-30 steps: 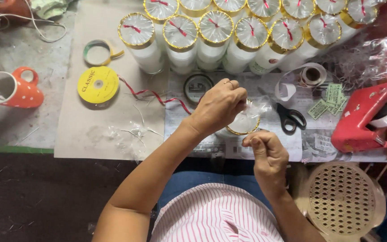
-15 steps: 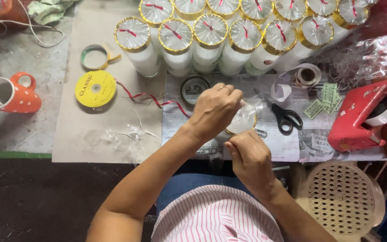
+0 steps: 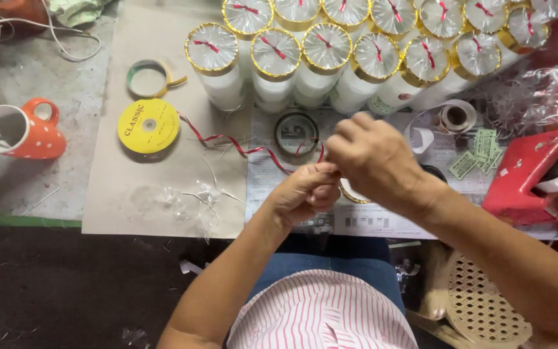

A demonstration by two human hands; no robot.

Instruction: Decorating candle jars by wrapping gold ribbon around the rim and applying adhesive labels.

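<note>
At the centre of the frame the two hands meet over a printed sheet (image 3: 369, 220) on the worktop (image 3: 8, 123). The left hand (image 3: 306, 194) is curled narrow, its fingertips pinching a thin red ribbon (image 3: 240, 147); the right hand (image 3: 372, 158) lies over and just right of it, fingers bent down and closed, touching the left fingers. What the right hand grips I cannot tell, as its own back hides the fingertips. Under the two hands a gold-rimmed round thing (image 3: 351, 194) shows only as a sliver of rim. The ribbon runs left from the hands across the sheet and a tan board (image 3: 130, 194) to a yellow spool (image 3: 149, 126) lying flat at left of centre. Just above the left hand lies a dark ring (image 3: 296, 134), with the ribbon crossing its lower edge. Along the top stand rows of white jars (image 3: 369, 71) with gold-edged clear tops, each tied with a red bow. A green tape ring (image 3: 148, 79) lies above the spool, and an orange spotted mug (image 3: 24, 132) stands at far left. At the right edge sits a red tape dispenser (image 3: 527, 174), with small green tags (image 3: 479, 152) just left of it and a roll of white tape (image 3: 454, 117) above those. Bits of clear film (image 3: 195, 197) lie on the board, lower left of the hands.
</note>
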